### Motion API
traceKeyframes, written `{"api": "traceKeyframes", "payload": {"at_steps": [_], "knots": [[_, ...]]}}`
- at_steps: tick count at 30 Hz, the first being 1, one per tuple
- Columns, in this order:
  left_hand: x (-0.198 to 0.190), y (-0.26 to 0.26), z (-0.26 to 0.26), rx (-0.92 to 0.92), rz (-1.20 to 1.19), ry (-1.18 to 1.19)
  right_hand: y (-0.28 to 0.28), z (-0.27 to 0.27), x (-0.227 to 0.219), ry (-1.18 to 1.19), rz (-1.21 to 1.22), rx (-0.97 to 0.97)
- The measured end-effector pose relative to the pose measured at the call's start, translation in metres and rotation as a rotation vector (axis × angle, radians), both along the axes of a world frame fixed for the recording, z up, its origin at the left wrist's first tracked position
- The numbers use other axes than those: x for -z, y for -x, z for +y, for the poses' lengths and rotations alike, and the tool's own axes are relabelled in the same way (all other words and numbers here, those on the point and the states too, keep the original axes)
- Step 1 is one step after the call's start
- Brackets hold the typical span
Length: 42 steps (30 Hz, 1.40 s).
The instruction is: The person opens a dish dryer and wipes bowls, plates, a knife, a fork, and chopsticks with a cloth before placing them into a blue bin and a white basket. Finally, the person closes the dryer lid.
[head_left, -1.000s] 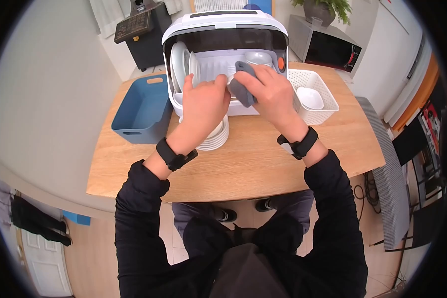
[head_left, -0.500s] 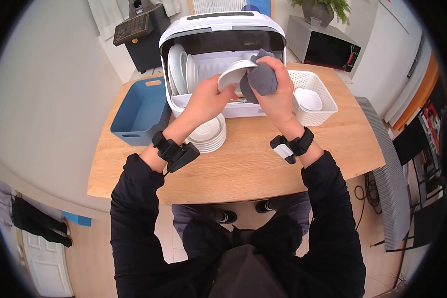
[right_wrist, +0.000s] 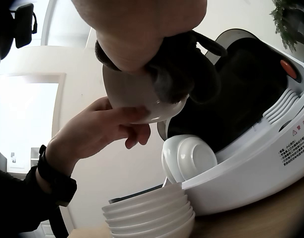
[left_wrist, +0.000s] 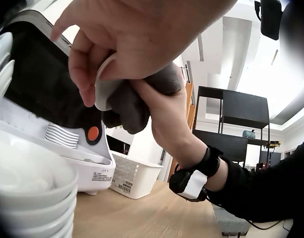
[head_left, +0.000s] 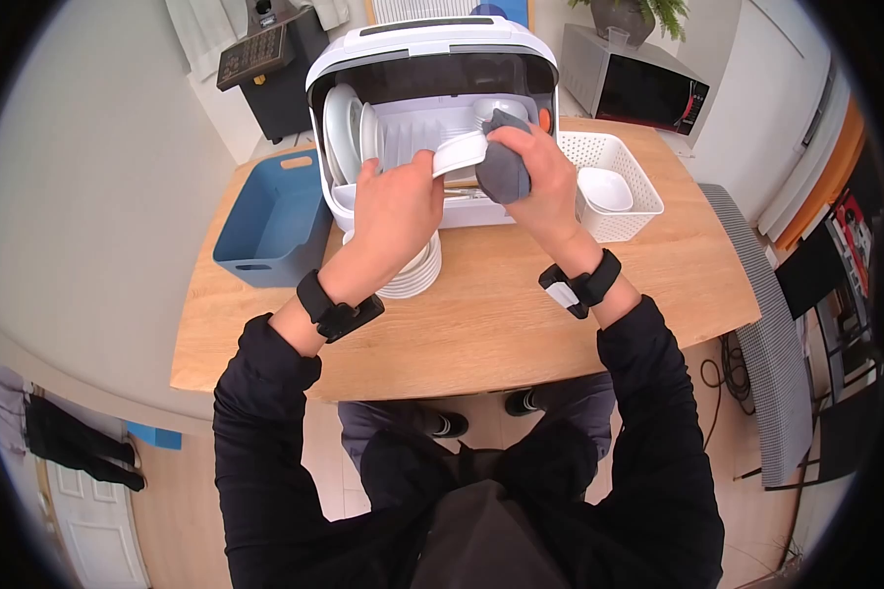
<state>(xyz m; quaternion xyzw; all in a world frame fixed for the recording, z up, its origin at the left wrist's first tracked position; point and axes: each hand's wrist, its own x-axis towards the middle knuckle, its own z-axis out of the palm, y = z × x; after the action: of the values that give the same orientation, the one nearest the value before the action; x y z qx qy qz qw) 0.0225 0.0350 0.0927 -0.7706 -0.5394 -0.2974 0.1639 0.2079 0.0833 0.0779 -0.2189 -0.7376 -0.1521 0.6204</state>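
Note:
In the head view my left hand (head_left: 399, 208) grips a shallow white bowl (head_left: 459, 152) by its near left edge, tilted so it shows almost edge-on. My right hand (head_left: 542, 187) holds a bunched grey cloth (head_left: 505, 175) round the bowl's right side. From the right wrist, the bowl's smooth surface (right_wrist: 134, 94) shows between the cloth and the left fingers (right_wrist: 137, 133). Both hands are raised before the open front of a white dish cabinet (head_left: 471, 218). A stack of white bowls (head_left: 413, 279) stands on the table below the left forearm.
White plates (head_left: 344, 133) stand upright at the cabinet's left, with small bowls (head_left: 501, 110) at its right. A blue bin (head_left: 270, 221) is on the left of the wooden table (head_left: 481, 314). To the right, a white perforated basket (head_left: 638, 211) holds white dishes (head_left: 606, 189).
The bowl came into plain sight half a second ago, broad side showing, and has since been turned nearly edge-on. Cloth and right hand have shifted slightly against it; the left hand has rolled over.

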Motion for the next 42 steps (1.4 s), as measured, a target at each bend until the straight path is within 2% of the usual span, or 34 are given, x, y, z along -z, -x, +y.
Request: {"api": "traceKeyframes", "payload": {"at_steps": [4, 8, 11, 14, 17, 18, 22, 25, 26, 30, 32, 38, 42], "knots": [[-0.004, -0.002, -0.007, -0.117, 0.163, -0.048, 0.003, -0.004, -0.004, -0.201, -0.128, 0.066], [-0.006, -0.005, -0.011, -0.088, 0.206, -0.198, 0.009, -0.017, -0.009, -0.361, -0.273, 0.151], [-0.010, 0.002, 0.001, -0.088, 0.251, -0.298, 0.008, -0.015, -0.013, -0.324, -0.319, 0.054], [-0.006, 0.017, 0.017, -0.097, 0.283, -0.364, 0.005, -0.021, -0.015, -0.006, -0.234, -0.229], [-0.007, 0.029, 0.020, -0.062, 0.214, -0.449, -0.004, -0.021, -0.022, 0.211, 0.044, -0.299], [-0.009, 0.031, 0.018, -0.085, 0.237, -0.449, -0.008, -0.018, -0.023, 0.328, 0.098, -0.280], [-0.014, 0.028, 0.015, -0.020, 0.332, -0.697, 0.000, -0.016, -0.035, 0.780, 0.275, -0.446], [-0.016, 0.017, 0.016, 0.013, 0.383, -0.842, 0.017, -0.029, -0.039, 0.824, 0.248, -0.389], [-0.015, 0.014, 0.016, 0.008, 0.395, -0.859, 0.019, -0.023, -0.035, 0.855, 0.232, -0.475], [-0.013, 0.014, 0.015, 0.002, 0.436, -0.861, 0.022, -0.027, -0.047, 0.960, 0.251, -0.563], [-0.016, 0.013, 0.018, 0.001, 0.455, -0.939, 0.023, -0.019, -0.048, 0.990, 0.301, -0.603], [-0.023, 0.015, 0.014, 0.016, 0.521, -1.054, 0.017, -0.007, -0.047, 1.374, 0.416, -0.859], [-0.017, 0.015, 0.020, 0.007, 0.468, -1.004, 0.033, -0.012, -0.033, 1.012, 0.397, -0.593]]}}
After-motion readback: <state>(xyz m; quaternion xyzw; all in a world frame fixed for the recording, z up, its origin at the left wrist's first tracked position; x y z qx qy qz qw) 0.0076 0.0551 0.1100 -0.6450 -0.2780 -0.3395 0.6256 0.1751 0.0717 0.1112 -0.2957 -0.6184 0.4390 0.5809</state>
